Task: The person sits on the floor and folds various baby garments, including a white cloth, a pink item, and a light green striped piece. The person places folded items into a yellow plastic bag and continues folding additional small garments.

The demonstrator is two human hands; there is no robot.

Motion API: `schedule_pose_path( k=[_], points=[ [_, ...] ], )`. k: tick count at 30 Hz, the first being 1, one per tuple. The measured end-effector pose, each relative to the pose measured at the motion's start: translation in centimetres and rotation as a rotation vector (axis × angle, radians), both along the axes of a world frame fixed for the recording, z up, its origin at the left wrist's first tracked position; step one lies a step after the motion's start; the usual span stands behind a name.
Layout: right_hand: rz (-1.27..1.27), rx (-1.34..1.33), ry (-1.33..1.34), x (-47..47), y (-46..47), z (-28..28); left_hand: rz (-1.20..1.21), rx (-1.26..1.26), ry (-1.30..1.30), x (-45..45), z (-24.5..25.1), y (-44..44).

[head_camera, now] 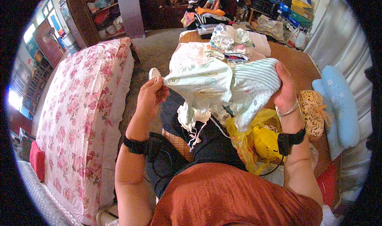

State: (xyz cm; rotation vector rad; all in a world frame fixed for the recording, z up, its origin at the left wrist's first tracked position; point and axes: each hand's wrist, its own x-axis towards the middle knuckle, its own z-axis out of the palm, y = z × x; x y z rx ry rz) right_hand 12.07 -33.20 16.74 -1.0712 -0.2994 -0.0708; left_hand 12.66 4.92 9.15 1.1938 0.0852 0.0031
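Note:
A pale mint baby garment (209, 76), partly striped and partly printed with small motifs, is stretched between my two hands above my lap. My left hand (152, 91) pinches its left end between thumb and fingers. At the other end, my right hand (285, 87) grips the striped part (255, 72), thumb at the edge and most fingers hidden behind the fabric. Below the garment, a small white cloth piece with thin ties (194, 121) rests near my dark trousers (215, 145). A yellow plastic bag (265, 142) sits beside my right forearm.
Folded baby clothes (231, 43) are stacked ahead on the bed mat (298, 64), with a darker clothes pile (209, 17) behind. A blue pillow (340, 106) and leopard-print bundle (312, 112) lie at right. On the left stands a bed with a floral cover (80, 106).

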Motion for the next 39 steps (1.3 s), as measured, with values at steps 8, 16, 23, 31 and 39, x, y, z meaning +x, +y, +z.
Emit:
schedule_pose_path(
  k=[8, 16, 23, 31, 39],
  points=[
    [-0.106, -0.542, -0.300, 0.6, -0.5, 1.1, -0.099, -0.308, -0.202, -0.3, -0.1, 0.5],
    [-0.359, -1.045, -1.019, -2.4, 1.4, 3.5, -0.348, 0.285, -0.286, -3.9, 2.4, 0.3],
    [-0.246, -0.939, -1.105, -5.4, 1.3, 6.4, -0.290, 0.383, -0.009, -9.0, 5.6, 0.3],
    [-0.321, -0.947, -0.755, 0.4, 2.6, 3.9, -0.052, 0.321, -0.114, -3.6, 4.1, 1.7],
    [-0.336, -1.238, -0.528, 10.8, 5.8, -12.3, 0.171, 0.796, -0.038, 5.6, -12.0, 2.3]
  ],
)
